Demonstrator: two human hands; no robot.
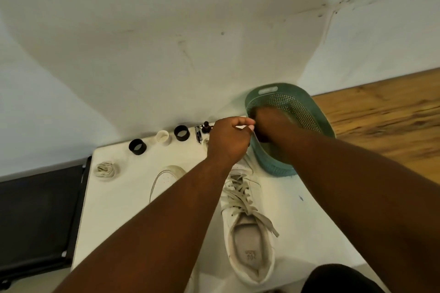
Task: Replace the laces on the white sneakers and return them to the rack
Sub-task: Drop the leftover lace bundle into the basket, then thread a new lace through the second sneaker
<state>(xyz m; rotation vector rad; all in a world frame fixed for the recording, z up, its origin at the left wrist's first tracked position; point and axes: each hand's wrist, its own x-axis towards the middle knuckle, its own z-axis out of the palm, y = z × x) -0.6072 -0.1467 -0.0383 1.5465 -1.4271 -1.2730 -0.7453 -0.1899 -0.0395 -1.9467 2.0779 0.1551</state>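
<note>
Laced sneaker [247, 221] below both hands [228, 143], untouched.

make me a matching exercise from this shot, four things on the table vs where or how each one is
Things:
1. green basket
2. laced sneaker
3. bundle of laces
4. black rings

Places or states:
A. coiled up near the table's left edge
B. nearest the camera, heel toward the viewer
C. at the table's far right corner, right hand reaching inside
D. in the row along the wall

Pairs: 1-C, 2-B, 3-A, 4-D
</note>
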